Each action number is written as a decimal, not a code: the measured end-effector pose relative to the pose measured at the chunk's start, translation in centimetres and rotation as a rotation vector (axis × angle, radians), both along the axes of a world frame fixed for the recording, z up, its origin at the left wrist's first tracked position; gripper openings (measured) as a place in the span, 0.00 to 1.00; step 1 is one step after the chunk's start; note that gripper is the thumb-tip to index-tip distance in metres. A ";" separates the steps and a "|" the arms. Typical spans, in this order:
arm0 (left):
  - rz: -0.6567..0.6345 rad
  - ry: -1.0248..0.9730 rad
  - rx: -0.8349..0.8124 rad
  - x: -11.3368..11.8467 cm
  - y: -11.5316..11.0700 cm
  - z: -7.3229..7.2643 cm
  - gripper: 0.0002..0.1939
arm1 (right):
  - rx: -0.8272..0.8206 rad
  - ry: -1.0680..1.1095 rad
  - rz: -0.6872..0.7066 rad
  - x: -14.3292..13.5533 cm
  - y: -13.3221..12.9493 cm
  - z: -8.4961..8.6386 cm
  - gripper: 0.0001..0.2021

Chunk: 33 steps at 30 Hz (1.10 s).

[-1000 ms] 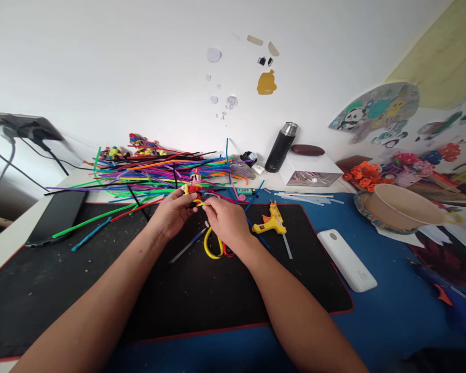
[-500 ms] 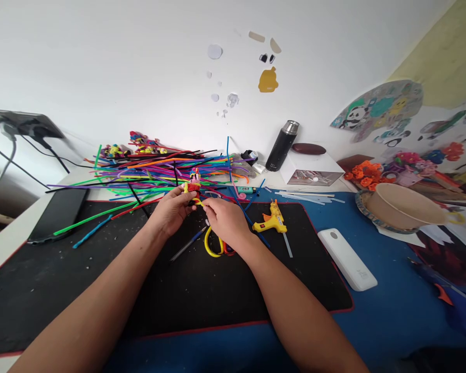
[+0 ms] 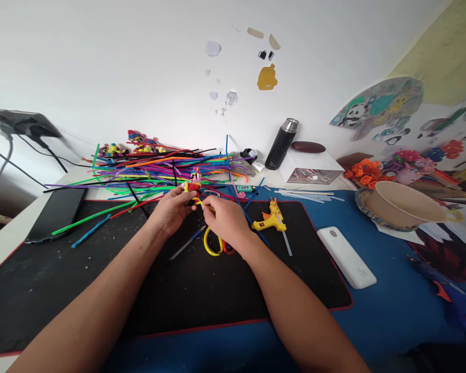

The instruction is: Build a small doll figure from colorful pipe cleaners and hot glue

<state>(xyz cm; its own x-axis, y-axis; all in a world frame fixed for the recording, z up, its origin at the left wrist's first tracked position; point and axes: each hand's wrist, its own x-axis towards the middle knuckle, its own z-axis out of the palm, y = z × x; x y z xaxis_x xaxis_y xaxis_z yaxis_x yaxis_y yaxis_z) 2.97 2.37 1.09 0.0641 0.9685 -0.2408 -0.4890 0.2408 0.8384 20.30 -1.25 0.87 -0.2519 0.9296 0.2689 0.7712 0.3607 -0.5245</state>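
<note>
A small pipe-cleaner figure in red, yellow and pink is pinched upright between the thumb and fingers of my left hand. From its lower part a yellow pipe cleaner sticks out to the right, and my right hand grips that strand between thumb and forefinger. Both hands hover over the black mat. Scissors with yellow and red handles lie partly covered by my right hand. A pen rests below, between the hands.
Behind my hands lies a heap of colourful pipe cleaners. To the right are a yellow glue gun, a white power bank, glue sticks, a black flask and a beige bowl. A phone sits at left.
My right hand has shifted very slightly to the right along the yellow pipe cleaner. My left hand keeps its hold on the figure. The camera view has moved a little.
</note>
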 end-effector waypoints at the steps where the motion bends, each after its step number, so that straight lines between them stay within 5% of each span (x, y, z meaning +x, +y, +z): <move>1: 0.002 0.000 0.000 0.0 0.0 0.0 0.15 | -0.002 0.001 -0.001 0.0 0.0 0.0 0.06; 33: -0.023 -0.005 0.003 0.2 0.0 -0.6 0.13 | -0.082 0.028 -0.036 0.0 -0.1 0.5 0.07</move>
<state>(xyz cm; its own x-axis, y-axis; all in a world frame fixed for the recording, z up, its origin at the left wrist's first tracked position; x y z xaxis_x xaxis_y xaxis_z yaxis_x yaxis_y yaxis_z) 3.17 2.37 0.47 0.0874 0.9674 -0.2378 -0.4879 0.2497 0.8364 20.35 -1.40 1.32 -0.2111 0.9571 0.1984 0.7677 0.2880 -0.5725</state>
